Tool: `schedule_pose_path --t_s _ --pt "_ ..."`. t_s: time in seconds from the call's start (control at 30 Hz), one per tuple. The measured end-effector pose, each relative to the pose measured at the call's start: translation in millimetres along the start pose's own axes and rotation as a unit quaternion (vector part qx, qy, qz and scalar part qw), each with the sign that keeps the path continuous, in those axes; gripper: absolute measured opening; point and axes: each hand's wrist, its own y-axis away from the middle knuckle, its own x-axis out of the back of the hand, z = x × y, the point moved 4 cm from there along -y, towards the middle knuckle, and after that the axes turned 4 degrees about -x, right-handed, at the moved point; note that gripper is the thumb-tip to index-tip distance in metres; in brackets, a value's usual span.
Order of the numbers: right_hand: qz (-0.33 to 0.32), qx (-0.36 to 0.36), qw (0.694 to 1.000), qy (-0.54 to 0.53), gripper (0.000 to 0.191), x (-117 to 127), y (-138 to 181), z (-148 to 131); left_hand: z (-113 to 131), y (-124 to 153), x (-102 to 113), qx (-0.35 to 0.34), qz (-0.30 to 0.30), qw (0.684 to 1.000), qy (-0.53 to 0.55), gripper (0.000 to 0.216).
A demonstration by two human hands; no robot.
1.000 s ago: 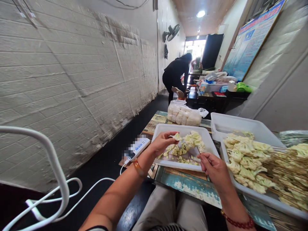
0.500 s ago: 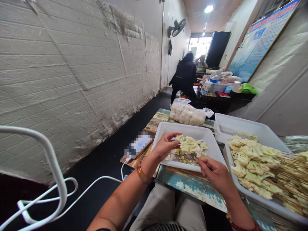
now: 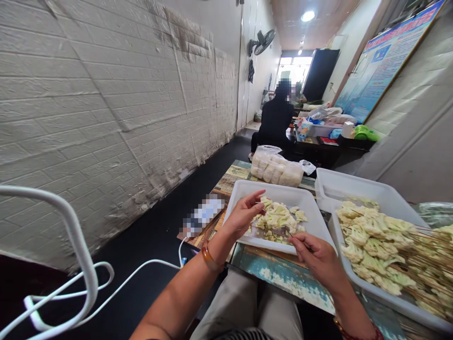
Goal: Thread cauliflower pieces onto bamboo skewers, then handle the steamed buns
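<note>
A white tray (image 3: 244, 197) in front of me holds a small heap of cauliflower pieces (image 3: 278, 218). My left hand (image 3: 243, 213) reaches into the heap from the left, fingers curled around a piece at its edge. My right hand (image 3: 316, 259) hovers at the tray's near right corner, fingers pinched on a thin wooden skewer (image 3: 290, 234) whose tip points into the heap. A second white tray (image 3: 382, 295) on the right is piled with cauliflower threaded on skewers (image 3: 385, 245).
A clear bag of pale lumps (image 3: 277, 169) lies beyond the tray, with an empty white tub (image 3: 332, 182) beside it. A phone on a white cable (image 3: 203, 213) rests at the table's left edge. A person in black (image 3: 274, 120) sits farther down the aisle. A white frame (image 3: 74, 236) stands at left.
My left hand has come down from holding a piece above the tray into the heap. My right hand has shifted slightly lower. The person in black has straightened up and sat down.
</note>
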Motion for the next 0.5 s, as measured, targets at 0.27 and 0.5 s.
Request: schedule_pose_path --t_s 0.27,0.5 --pt "0.003 0.008 1.000 -0.001 0.039 -0.7 0.3 -1.0 0.2 -1.2 1.4 0.018 0.022 0.999 0.030 0.038" --pt "0.012 0.011 1.000 0.003 0.037 -0.1 0.2 -4.2 0.1 -0.9 -0.2 0.020 0.028 0.999 0.033 0.038"
